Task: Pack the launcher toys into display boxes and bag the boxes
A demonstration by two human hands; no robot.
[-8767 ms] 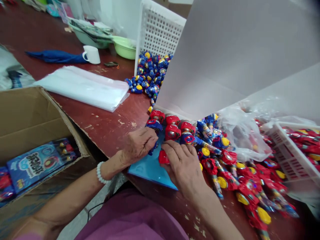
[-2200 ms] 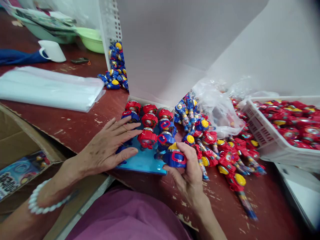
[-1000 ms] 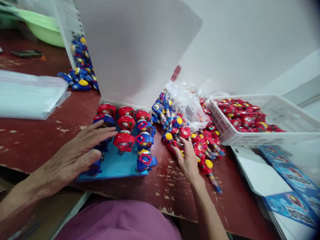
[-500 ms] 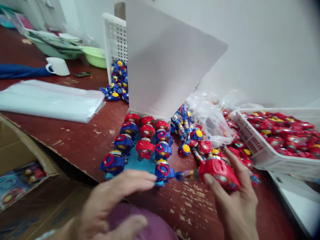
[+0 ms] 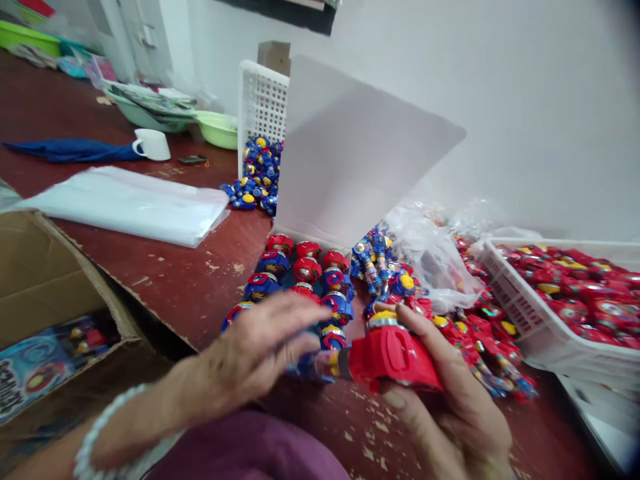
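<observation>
My right hand (image 5: 450, 407) grips a red plastic toy (image 5: 395, 357) with a yellow and silver round top. A see-through tube (image 5: 323, 363) with a blue end sticks out of its left side. My left hand (image 5: 265, 340) reaches over the front of the open display box, fingers stretched out and thumb close to the tube's blue end; whether they touch I cannot tell. In the box, red toys (image 5: 307, 270) and blue toys (image 5: 263, 285) stand in three columns, the front ones partly hidden by my left hand. The box's white lid (image 5: 350, 147) stands raised behind them.
Loose blue toys (image 5: 370, 260) and a plastic bag (image 5: 430, 260) lie right of the box. A white basket (image 5: 560, 333) of red toys stands farther right. At left are a carton (image 5: 55, 267), plastic sheets (image 5: 130, 203) and a white mug (image 5: 153, 145).
My right hand has brought the red toy leftward, its tube now by my left hand. My left hand has moved up over the box front. The view has shifted.
</observation>
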